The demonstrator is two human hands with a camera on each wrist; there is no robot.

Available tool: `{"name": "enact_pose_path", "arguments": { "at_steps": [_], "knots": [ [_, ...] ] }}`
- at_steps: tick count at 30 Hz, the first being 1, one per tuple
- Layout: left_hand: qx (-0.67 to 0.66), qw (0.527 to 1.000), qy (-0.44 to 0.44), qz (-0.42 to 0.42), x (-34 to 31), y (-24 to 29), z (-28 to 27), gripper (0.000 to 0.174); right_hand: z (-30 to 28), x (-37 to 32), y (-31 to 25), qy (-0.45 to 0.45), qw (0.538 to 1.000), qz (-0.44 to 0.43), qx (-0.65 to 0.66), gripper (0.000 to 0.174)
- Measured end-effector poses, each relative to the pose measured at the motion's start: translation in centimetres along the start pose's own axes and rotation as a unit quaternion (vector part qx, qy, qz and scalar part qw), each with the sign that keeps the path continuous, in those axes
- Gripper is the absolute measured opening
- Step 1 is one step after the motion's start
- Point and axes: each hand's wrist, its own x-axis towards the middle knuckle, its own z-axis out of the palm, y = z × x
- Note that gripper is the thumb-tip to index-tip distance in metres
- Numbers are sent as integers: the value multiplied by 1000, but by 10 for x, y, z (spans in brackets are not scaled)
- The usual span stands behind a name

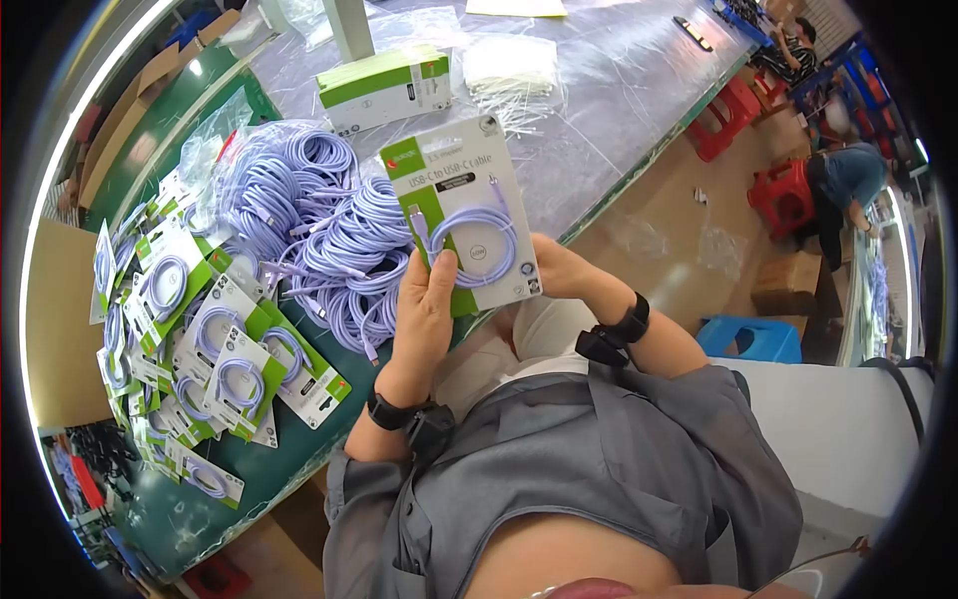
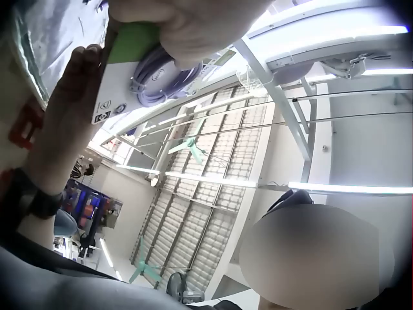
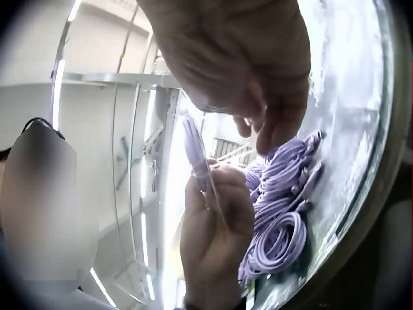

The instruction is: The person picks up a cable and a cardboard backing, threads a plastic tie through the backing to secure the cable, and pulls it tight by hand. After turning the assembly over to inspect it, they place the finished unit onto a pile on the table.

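Observation:
A carded USB-C cable pack [image 1: 467,215] faces the head camera, its lilac cable coiled on a green and white card. My left hand [image 1: 429,304] grips the pack's lower left edge, thumb across the front. Behind the lower right edge is my right hand [image 1: 561,268], its fingers mostly hidden in the head view. From the left wrist, the right hand [image 2: 68,100] shows with loosely extended fingers close behind the card [image 2: 119,87]. The right wrist view shows the pack edge-on [image 3: 201,158] in the left hand [image 3: 218,226], with the right hand [image 3: 245,71] apart from its edge.
Bundled lilac cables [image 1: 339,230] lie on the table left of the hands. Beside them is a heap of carded packs [image 1: 200,339]. Farther back stand a green and white box [image 1: 384,95] and a bundle of white ties [image 1: 509,75]. A blue stool [image 1: 748,339] is at right.

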Motion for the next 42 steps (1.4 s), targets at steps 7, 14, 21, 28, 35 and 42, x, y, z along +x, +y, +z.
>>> {"name": "enact_pose_path", "arguments": {
  "at_steps": [7,14,21,28,35,42],
  "knots": [
    [-3,1000,-7,-24,-9,13,19,35,-13,-3,15,-26,972,-123,-196,26],
    [-35,998,33,-33,-12,-6,49,32,-16,-8,64,8,992,-123,31,37],
    [247,964,86,55,-4,-9,93,32,-79,-24,10,57,987,-16,153,34],
    [238,966,99,-5,3,-37,105,33,-78,-43,-7,190,974,-118,-44,27],
    [137,981,141,7,1,-57,135,35,-93,-57,-10,142,984,-98,-31,25],
    [51,995,84,-5,-18,-40,139,36,-126,-36,10,61,990,2,126,21]
  ]
}}
